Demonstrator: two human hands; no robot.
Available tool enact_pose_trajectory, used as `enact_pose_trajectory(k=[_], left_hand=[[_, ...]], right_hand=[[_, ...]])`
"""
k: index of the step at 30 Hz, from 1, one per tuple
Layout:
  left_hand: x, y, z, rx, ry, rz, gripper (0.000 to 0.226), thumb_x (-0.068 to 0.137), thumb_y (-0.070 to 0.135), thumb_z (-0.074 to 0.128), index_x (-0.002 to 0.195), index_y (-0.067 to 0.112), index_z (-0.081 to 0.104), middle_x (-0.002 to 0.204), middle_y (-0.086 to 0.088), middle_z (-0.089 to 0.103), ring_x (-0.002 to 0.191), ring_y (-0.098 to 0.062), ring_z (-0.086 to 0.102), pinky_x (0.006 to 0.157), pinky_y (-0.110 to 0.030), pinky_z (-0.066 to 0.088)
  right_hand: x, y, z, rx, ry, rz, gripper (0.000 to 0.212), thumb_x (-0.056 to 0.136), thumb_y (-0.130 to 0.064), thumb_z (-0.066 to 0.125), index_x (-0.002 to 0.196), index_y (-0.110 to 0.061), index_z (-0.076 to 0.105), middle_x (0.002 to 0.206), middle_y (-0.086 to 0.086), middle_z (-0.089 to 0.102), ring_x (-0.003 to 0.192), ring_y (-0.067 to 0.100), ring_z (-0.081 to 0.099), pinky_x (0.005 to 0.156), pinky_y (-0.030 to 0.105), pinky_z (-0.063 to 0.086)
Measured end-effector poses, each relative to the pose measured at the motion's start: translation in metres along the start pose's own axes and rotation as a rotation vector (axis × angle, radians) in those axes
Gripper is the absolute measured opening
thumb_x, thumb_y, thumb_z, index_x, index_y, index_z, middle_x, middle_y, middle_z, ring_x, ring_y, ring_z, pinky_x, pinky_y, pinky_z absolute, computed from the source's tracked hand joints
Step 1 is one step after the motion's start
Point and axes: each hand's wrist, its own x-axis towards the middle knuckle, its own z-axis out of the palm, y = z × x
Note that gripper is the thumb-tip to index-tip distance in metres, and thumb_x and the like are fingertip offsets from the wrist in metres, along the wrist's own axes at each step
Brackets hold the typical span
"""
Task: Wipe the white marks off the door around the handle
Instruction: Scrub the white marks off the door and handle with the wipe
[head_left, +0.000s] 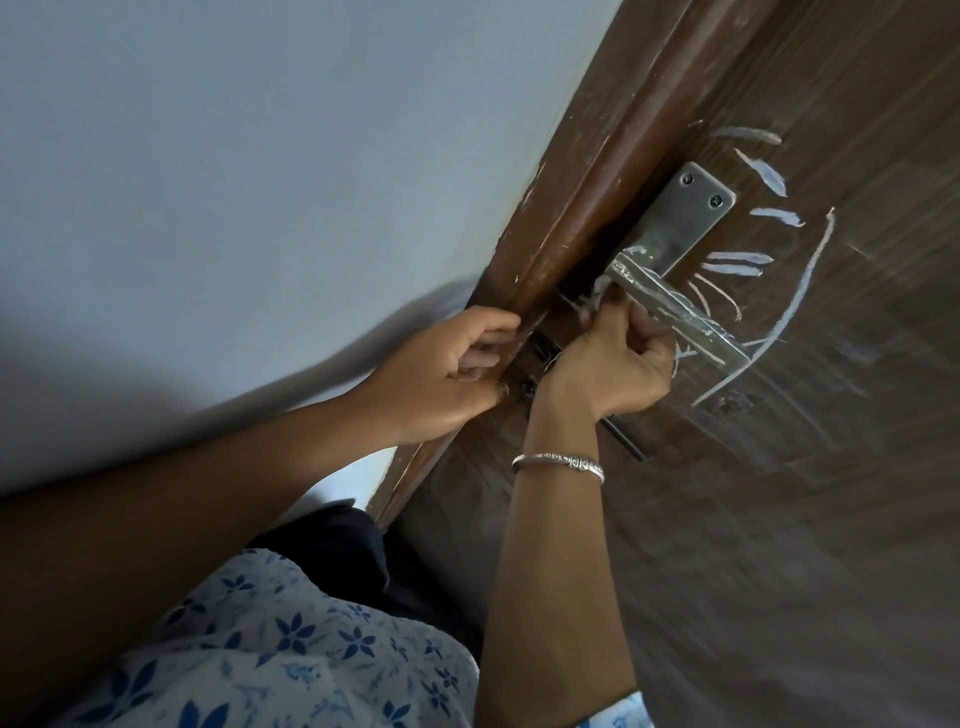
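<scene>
Reaching up to the brown door, both hands are working close to its edge. The right hand is curled into a loose fist just at 7 o'clock from the metal handle, with the knuckles touching the lever; whether it is grasping something I cannot tell. The left hand is lying at 9 o'clock from the right one, with fingers bent and pressing on the door frame beside the latch; what it holds, if anything, is hidden. The white marks are sitting on the door at 1 to 4 o'clock from the handle: short strokes like rays and one long curved line going around. Some white smears are also lying on the lever itself. The right hand is covering the marks just under the lever. A silver bracelet is sitting on the right wrist. A pale wall is filling the left side, and a blue-flowered garment is showing at 6 o'clock.
</scene>
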Motion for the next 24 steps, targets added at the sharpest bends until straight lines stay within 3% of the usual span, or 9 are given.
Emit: enact_pose_trajectory(k=[4,8,12,17,21,24], left_hand=[[0.002,0.003,-0.001,-0.014,0.005,0.014,0.055,0.081,-0.006,0.059,0.120,0.031,0.045,0.123,0.012,0.053,0.113,-0.005,0.054,0.089,-0.010,0.045],[0.002,0.002,-0.001,-0.016,0.006,0.023,0.054,0.081,-0.007,0.059,0.119,0.029,0.046,0.122,0.011,0.053,0.112,-0.005,0.055,0.087,-0.008,0.045],[0.002,0.001,-0.001,-0.019,0.010,0.016,0.054,0.081,-0.006,0.060,0.119,0.030,0.046,0.122,0.011,0.054,0.113,-0.006,0.055,0.087,-0.009,0.046],[0.003,0.003,-0.002,-0.049,0.004,0.019,0.054,0.081,-0.006,0.061,0.119,0.030,0.046,0.121,0.011,0.054,0.112,-0.004,0.055,0.086,-0.009,0.047],[0.003,0.004,-0.001,-0.061,0.005,0.018,0.055,0.081,-0.005,0.063,0.117,0.032,0.047,0.120,0.013,0.055,0.113,-0.005,0.055,0.089,-0.017,0.048],[0.003,0.004,0.000,-0.065,0.009,0.015,0.055,0.080,-0.006,0.062,0.114,0.036,0.047,0.119,0.015,0.055,0.112,-0.006,0.056,0.088,-0.017,0.049]], right_hand=[[0.004,-0.003,-0.006,0.058,-0.007,0.012,0.025,0.074,0.007,0.072,0.065,-0.012,0.059,0.060,0.003,0.064,0.051,0.013,0.063,0.049,0.024,0.053],[-0.003,-0.002,0.004,-0.065,0.016,0.025,0.028,0.075,0.006,0.072,0.062,-0.015,0.058,0.061,0.001,0.061,0.049,0.009,0.061,0.052,0.025,0.055],[-0.003,-0.001,0.001,-0.136,0.007,0.030,0.026,0.074,0.004,0.073,0.063,-0.016,0.060,0.072,0.018,0.066,0.052,0.014,0.062,0.053,0.027,0.057],[0.000,-0.001,-0.010,-0.110,0.024,0.006,0.024,0.074,0.005,0.073,0.064,-0.014,0.061,0.067,0.011,0.062,0.052,0.013,0.061,0.054,0.025,0.054],[-0.003,0.003,-0.002,-0.165,-0.004,0.021,0.024,0.074,0.002,0.074,0.066,-0.016,0.061,0.078,0.018,0.066,0.064,0.029,0.067,0.058,0.030,0.058],[-0.004,0.005,0.000,-0.198,-0.023,0.011,0.026,0.073,0.002,0.075,0.063,-0.017,0.061,0.077,0.019,0.067,0.062,0.026,0.067,0.059,0.031,0.058]])
